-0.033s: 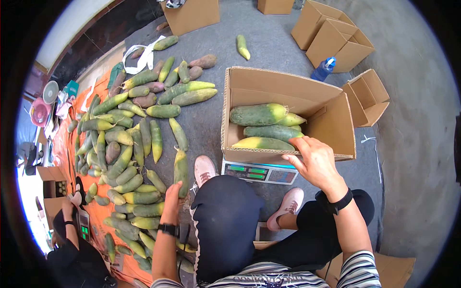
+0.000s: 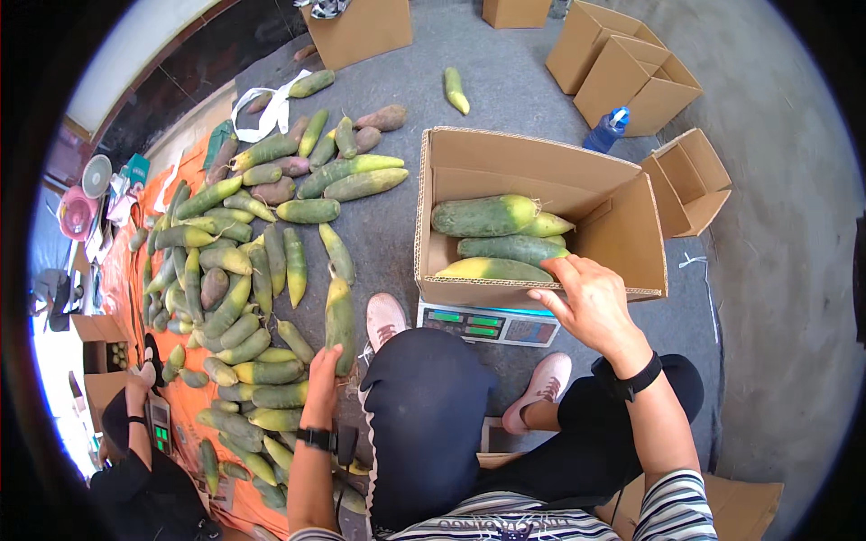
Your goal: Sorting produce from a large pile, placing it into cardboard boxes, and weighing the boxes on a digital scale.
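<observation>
Right hand rests on the near rim of the box, fingers spread, holding nothing; box sits on a scale with four papayas inside. Left hand grips one papaya from the floor pile.

Green-and-yellow papayas cover an orange mat at left; brown cardboard box; blue bottle far right.

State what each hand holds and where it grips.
The left hand closes on the near end of a long green-yellow papaya on the floor. The right hand holds nothing; it rests on the cardboard box rim.
</observation>
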`<state>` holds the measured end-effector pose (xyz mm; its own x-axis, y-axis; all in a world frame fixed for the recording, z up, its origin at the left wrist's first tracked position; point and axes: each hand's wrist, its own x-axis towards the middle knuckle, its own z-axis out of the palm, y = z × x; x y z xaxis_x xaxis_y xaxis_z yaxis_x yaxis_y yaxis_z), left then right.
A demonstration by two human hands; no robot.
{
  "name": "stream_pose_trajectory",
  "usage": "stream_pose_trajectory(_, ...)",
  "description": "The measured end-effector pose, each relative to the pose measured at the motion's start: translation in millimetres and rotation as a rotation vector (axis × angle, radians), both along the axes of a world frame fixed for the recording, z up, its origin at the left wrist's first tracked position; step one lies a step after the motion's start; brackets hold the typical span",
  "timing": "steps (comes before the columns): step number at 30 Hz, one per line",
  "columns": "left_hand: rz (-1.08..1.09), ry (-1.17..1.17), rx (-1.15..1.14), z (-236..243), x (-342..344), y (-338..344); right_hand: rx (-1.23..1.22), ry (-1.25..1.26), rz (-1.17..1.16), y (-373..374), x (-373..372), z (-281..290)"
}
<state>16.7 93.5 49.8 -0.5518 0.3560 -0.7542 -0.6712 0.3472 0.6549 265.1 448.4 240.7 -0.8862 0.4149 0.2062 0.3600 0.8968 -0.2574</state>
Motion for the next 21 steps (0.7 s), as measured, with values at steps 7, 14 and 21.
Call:
stream_pose_trajectory(7, -0.495, 1.126, 0.069, 187.5, 9.1, 47.2, 0.015, 0.039, 0.02, -2.7, -0.2, -3.8)
stream_pose_trajectory(14, -0.897, 1.265, 0.553, 263.8, 23.7, 168.8, 0.021, 0.065, 0.056, -12.6, 1.9, -3.1)
stream_pose_trajectory(21, -0.84, 1.316, 0.395, 231.2, 23.4, 191.8, -0.003, 0.028, 0.026, -9.3, 7.8, -6.4)
